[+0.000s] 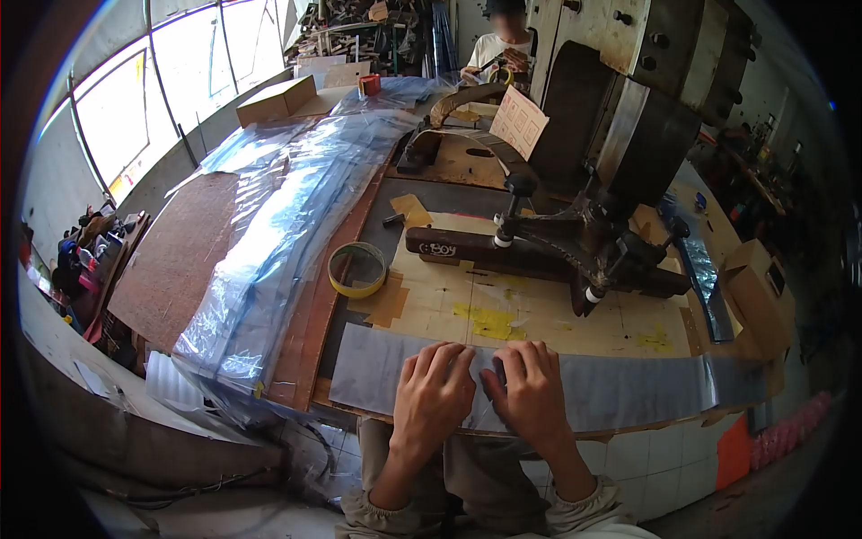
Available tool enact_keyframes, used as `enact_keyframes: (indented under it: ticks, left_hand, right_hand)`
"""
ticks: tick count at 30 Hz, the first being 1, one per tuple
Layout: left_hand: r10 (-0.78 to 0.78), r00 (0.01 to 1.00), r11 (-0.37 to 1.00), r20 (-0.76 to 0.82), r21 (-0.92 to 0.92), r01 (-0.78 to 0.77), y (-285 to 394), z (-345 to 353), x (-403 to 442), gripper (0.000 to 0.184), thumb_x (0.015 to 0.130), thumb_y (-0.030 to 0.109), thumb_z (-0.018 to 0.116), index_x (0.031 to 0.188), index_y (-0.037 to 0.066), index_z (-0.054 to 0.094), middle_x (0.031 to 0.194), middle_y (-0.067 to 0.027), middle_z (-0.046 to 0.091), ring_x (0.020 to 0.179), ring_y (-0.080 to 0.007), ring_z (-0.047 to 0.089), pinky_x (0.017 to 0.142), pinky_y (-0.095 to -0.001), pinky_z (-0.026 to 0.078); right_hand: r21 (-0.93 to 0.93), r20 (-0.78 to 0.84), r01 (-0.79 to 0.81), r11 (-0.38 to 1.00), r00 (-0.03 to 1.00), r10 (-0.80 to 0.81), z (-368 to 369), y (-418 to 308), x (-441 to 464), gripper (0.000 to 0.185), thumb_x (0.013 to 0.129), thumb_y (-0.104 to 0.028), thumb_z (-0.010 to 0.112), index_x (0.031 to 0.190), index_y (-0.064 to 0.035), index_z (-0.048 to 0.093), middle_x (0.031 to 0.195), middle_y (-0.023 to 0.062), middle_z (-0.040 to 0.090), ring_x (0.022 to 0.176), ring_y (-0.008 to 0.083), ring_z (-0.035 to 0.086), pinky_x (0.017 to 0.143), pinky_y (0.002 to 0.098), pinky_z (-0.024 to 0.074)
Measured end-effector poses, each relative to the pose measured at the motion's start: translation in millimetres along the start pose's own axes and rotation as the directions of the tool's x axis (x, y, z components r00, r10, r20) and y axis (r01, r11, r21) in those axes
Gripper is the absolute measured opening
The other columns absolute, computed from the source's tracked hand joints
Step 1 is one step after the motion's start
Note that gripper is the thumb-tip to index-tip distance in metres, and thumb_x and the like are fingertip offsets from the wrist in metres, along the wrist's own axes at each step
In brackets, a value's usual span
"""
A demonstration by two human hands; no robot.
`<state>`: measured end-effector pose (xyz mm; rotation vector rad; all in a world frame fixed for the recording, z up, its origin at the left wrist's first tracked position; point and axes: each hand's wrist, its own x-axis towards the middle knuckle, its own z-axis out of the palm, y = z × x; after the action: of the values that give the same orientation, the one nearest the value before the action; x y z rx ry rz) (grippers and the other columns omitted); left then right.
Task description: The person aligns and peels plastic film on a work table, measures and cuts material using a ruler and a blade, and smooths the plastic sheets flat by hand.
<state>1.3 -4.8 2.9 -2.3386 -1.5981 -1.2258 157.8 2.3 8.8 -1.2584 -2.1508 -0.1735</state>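
Note:
A long strip of grey plastic film (pixel 620 391) lies along the front edge of the bench. Over its middle, my left hand (pixel 435 391) has its fingers curled and closed on the film, knuckles up. Close beside it, my right hand (pixel 528 391) is closed in the same way, thumb turned inward. A narrow gap separates the two hands. My fingertips are partly hidden, so the exact grip on the film does not show. Just beyond lies a pale board (pixel 575 328) with yellow tape patches.
A dark metal press head with a bar (pixel 458 244) stands over the board. Left of it are a tape roll (pixel 357 269) and a pile of clear plastic film (pixel 287 216). Cardboard boxes (pixel 277 99) sit farther off. Another person (pixel 503 49) is at the far side.

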Motion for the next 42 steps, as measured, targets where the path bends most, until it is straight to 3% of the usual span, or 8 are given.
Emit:
enact_keyframes:
  ticks: [14, 20, 23, 29, 33, 36, 42]
  left_hand:
    - [0.047, 0.999, 0.996, 0.014, 0.072, -0.047, -1, 0, 5, 0.020, 0.073, 0.006, 0.067, 0.092, 0.010, 0.064, 0.083, -0.0063, 0.054, 0.081, -0.0255, 0.054, 0.073, -0.0388, 0.045]
    - [0.053, 0.999, 0.997, 0.009, 0.063, -0.053, -3, 1, 5, 0.019, 0.073, 0.006, 0.068, 0.091, 0.010, 0.063, 0.083, -0.0056, 0.054, 0.079, -0.0254, 0.053, 0.071, -0.0380, 0.045]
    - [0.032, 0.999, 0.997, 0.023, 0.070, -0.034, -3, 1, 2, 0.021, 0.074, 0.006, 0.069, 0.094, 0.011, 0.064, 0.086, -0.0051, 0.057, 0.083, -0.0246, 0.055, 0.072, -0.0380, 0.045]
    - [0.055, 0.993, 0.997, 0.102, -0.059, -0.049, -16, -23, 12, 0.021, 0.082, 0.017, 0.068, 0.100, 0.009, 0.061, 0.099, -0.0066, 0.058, 0.098, -0.0255, 0.057, 0.094, -0.0422, 0.040]
    - [-0.022, 0.985, 0.995, 0.169, 0.098, 0.006, -42, -36, 17, 0.020, 0.083, 0.019, 0.069, 0.099, 0.010, 0.061, 0.097, -0.0075, 0.057, 0.100, -0.0271, 0.056, 0.097, -0.0448, 0.038]
    - [-0.034, 0.991, 0.993, 0.129, 0.120, 0.018, -50, -36, 17, 0.017, 0.082, 0.019, 0.069, 0.094, 0.009, 0.062, 0.096, -0.0076, 0.057, 0.100, -0.0273, 0.056, 0.096, -0.0452, 0.038]
    - [-0.250, 0.968, 0.932, 0.037, 0.279, 0.230, -44, -35, 17, 0.040, 0.076, 0.040, 0.075, 0.091, 0.006, 0.061, 0.098, -0.0097, 0.056, 0.100, -0.0274, 0.054, 0.095, -0.0449, 0.035]
  right_hand:
    - [-0.003, -0.010, 0.020, 1.000, 1.000, -0.020, 2, 3, 1, 0.025, 0.082, -0.019, 0.072, 0.097, -0.0035, 0.060, 0.098, 0.0101, 0.058, 0.094, 0.0274, 0.056, 0.086, 0.0411, 0.0439]
    - [-0.002, -0.007, 0.017, 1.000, 1.000, -0.017, 3, 3, 1, 0.024, 0.081, -0.020, 0.072, 0.096, -0.0042, 0.060, 0.098, 0.0095, 0.058, 0.094, 0.0269, 0.056, 0.086, 0.0408, 0.0437]
    - [-0.004, -0.005, 0.014, 1.000, 1.000, -0.015, 4, 4, 0, 0.025, 0.082, -0.020, 0.072, 0.097, -0.0042, 0.061, 0.099, 0.0095, 0.059, 0.095, 0.0270, 0.056, 0.086, 0.0408, 0.0435]
    - [0.017, -0.004, 0.001, 1.000, 1.000, -0.001, 2, 3, 1, 0.028, 0.079, -0.019, 0.074, 0.099, -0.0042, 0.062, 0.099, 0.0096, 0.059, 0.094, 0.0281, 0.057, 0.086, 0.0411, 0.0442]
    - [-0.008, 0.023, 0.000, 1.000, 1.000, 0.000, 3, 2, 1, 0.032, 0.079, -0.020, 0.075, 0.103, -0.0041, 0.063, 0.099, 0.0086, 0.059, 0.095, 0.0266, 0.056, 0.087, 0.0401, 0.0440]
    - [-0.017, 0.027, 0.016, 1.000, 1.000, -0.016, 3, 4, 1, 0.033, 0.079, -0.022, 0.074, 0.104, -0.0037, 0.062, 0.100, 0.0082, 0.058, 0.095, 0.0255, 0.055, 0.087, 0.0396, 0.0435]
    - [-0.016, 0.023, 0.008, 1.000, 1.000, -0.008, 3, 3, 1, 0.032, 0.078, -0.020, 0.075, 0.104, -0.0048, 0.064, 0.100, 0.0079, 0.058, 0.094, 0.0256, 0.055, 0.086, 0.0396, 0.0443]
